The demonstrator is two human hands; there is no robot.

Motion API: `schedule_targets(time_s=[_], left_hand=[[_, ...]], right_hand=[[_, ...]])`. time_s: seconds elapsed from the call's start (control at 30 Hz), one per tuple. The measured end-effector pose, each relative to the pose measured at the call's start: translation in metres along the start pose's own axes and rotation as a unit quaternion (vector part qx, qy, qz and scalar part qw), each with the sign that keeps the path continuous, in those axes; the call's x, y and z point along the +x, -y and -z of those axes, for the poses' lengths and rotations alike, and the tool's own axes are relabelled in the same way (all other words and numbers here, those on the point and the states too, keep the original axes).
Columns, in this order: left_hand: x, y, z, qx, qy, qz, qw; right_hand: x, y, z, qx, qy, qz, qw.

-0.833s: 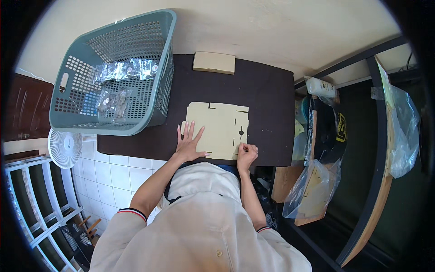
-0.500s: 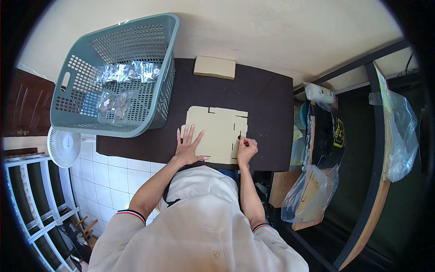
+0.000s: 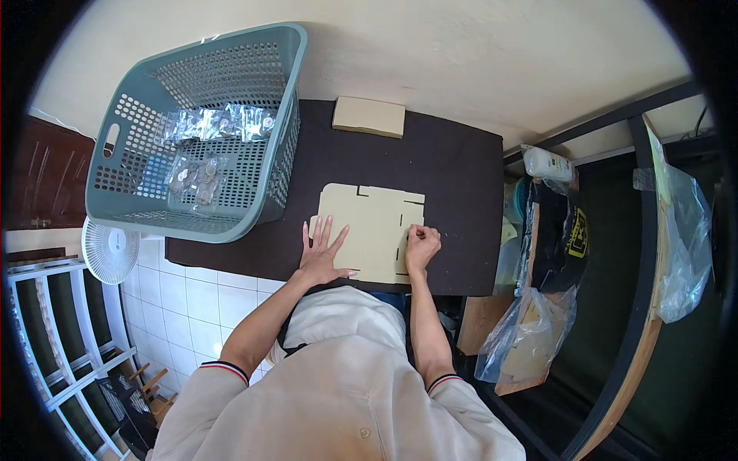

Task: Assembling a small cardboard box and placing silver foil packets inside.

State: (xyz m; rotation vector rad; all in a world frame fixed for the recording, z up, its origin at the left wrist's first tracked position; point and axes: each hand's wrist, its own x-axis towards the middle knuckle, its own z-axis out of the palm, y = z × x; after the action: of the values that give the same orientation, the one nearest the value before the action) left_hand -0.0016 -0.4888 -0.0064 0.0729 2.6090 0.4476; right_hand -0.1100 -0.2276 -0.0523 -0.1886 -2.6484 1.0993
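A flat tan die-cut cardboard sheet (image 3: 369, 234) with dark slots lies on the dark-covered table in front of me. My left hand (image 3: 321, 260) is spread open and pressed on its left side, fingers pointing away from me. At the right edge of the sheet is my right hand (image 3: 423, 249), its fingers curled and pinched together over the line of slots. What sits between those fingertips, if anything, is hidden.
A grey-green perforated basket (image 3: 265, 203) holding clear bags of small round items stands at the table's left. A closed cardboard box (image 3: 369, 117) lies at the back against the wall. To the right are a dark metal rack (image 3: 644, 253) and plastic bags (image 3: 530, 338). A white fan (image 3: 111, 250) stands left.
My right hand has moved slightly away from me along the sheet's right edge, and its fingers now cover the dark spot seen at their tips before. The left hand stays in place.
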Motion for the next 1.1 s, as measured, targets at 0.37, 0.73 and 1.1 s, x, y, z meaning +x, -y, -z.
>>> schedule_targets(time_s=[0.37,0.73,1.1], left_hand=[[0.0,0.001,0.0,-0.009,-0.012,0.003,1.0],[-0.003,-0.001,0.005,-0.022,-0.006,0.002,1.0],[0.0,0.002,-0.004,-0.011,-0.017,0.001,1.0]], right_hand=[[0.03,0.011,-0.014,-0.01,0.005,0.009,1.0],[0.057,0.004,-0.019,0.014,0.0,0.011,1.0],[-0.1,-0.002,0.046,0.025,0.0,0.035,0.999]])
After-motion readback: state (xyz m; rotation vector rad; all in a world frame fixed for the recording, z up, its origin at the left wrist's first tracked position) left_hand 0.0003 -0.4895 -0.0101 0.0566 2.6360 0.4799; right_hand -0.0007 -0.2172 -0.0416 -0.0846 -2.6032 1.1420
